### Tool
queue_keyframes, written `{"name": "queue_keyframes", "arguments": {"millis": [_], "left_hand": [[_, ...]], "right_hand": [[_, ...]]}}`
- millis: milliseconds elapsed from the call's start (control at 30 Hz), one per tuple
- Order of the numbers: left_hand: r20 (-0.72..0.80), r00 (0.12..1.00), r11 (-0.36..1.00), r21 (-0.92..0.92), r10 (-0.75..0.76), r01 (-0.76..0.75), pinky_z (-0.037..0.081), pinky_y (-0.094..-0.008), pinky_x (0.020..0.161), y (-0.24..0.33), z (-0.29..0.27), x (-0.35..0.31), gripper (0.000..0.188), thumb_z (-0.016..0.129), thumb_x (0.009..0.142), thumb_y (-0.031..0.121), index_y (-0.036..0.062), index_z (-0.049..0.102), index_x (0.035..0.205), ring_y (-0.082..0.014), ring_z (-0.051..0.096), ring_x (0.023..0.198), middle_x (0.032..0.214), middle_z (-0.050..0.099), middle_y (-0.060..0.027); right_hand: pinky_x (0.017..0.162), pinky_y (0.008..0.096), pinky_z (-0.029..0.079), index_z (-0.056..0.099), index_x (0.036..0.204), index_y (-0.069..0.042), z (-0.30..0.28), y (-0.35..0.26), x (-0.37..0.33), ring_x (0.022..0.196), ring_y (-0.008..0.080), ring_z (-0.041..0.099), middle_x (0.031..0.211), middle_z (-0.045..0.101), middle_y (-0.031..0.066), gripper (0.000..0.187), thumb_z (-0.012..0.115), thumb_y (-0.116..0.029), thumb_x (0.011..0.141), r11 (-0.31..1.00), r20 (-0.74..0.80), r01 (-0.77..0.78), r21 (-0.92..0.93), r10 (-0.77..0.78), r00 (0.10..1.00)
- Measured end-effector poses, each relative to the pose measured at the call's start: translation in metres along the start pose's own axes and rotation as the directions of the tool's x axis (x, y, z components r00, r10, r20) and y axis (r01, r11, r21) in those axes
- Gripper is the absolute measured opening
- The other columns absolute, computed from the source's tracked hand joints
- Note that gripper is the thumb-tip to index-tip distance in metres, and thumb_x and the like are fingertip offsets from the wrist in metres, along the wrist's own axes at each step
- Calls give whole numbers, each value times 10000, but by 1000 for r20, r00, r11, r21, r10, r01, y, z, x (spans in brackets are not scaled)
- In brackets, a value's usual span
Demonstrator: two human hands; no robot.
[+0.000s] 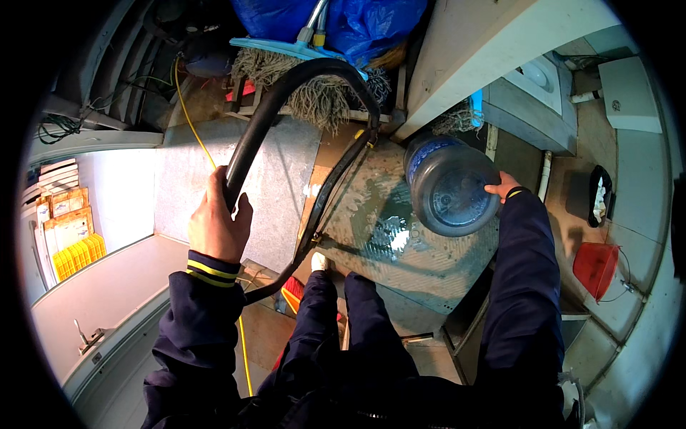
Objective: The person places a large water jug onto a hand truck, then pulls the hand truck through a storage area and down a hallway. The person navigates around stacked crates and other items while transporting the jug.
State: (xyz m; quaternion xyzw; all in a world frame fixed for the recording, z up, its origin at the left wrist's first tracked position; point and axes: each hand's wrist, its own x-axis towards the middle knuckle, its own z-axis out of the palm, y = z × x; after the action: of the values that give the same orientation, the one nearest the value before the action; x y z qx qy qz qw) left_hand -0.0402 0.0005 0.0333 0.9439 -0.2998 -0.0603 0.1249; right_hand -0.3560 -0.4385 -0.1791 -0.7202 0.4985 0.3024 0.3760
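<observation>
My left hand (218, 222) is closed around a thick black tubular handle (261, 118). The tube bends over at the top and runs back down toward my legs, with a yellow band near the bend. On the right, my right hand (504, 187) grips a large clear bluish water jug (457, 189) at its round base, thumb on the rim. The jug lies tilted, base toward me, and its neck is out of sight. Beneath and beside it spreads a wet, ribbed flat panel (443, 264) with a shiny puddle.
Grey string mops (321, 100) and blue plastic sheeting (379, 28) stand at the far side. A yellow hose or cord (191, 121) crosses the left. A yellow crate (78, 254) sits at far left. A red bucket-like container (597, 268) and a sink (536, 79) are on the right.
</observation>
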Motion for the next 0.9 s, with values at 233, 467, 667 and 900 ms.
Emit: {"name": "queue_keyframes", "arguments": {"millis": [233, 467, 667, 900], "left_hand": [[13, 999, 999, -1, -50, 50, 490, -376, 603, 2, 0, 0, 444, 570, 750, 127, 78, 410, 1161, -311, 611, 698, 849, 598, -161], [-19, 999, 998, 48, -27, 28, 492, -368, 546, 0, 3, -1, 462, 580, 757, 144, 85, 401, 1178, -309, 620, 655, 782, 619, -162], [-24, 1000, 997, 72, -17, 19, 498, -370, 553, 2, 0, -1, 472, 581, 758, 154, 92, 395, 1187, -314, 622, 673, 805, 624, -162], [-25, 1000, 996, 92, -16, 18, 505, -371, 576, 1, 1, 0, 469, 585, 756, 144, 91, 398, 1183, -313, 624, 700, 846, 625, -165]], "right_hand": [[880, 342, 383, 492, 1126, 9, 1, -9, -17, 1038, 283, 514, 1090, 557, 167, 580, 734, -227, 655, 996, -103, 67, 66, -60, 993], [868, 335, 391, 509, 1109, 1, 5, -7, -18, 1017, 276, 525, 1070, 569, 158, 554, 728, -233, 657, 995, -141, 96, 40, -90, 986], [873, 331, 389, 507, 1115, -4, 4, 0, -12, 1022, 273, 524, 1074, 568, 157, 558, 729, -232, 657, 991, -96, 94, 92, -85, 992], [880, 340, 385, 494, 1132, -5, 6, 0, -8, 1040, 282, 513, 1103, 553, 163, 565, 727, -221, 665, 994, -88, 52, 91, -44, 995]]}}
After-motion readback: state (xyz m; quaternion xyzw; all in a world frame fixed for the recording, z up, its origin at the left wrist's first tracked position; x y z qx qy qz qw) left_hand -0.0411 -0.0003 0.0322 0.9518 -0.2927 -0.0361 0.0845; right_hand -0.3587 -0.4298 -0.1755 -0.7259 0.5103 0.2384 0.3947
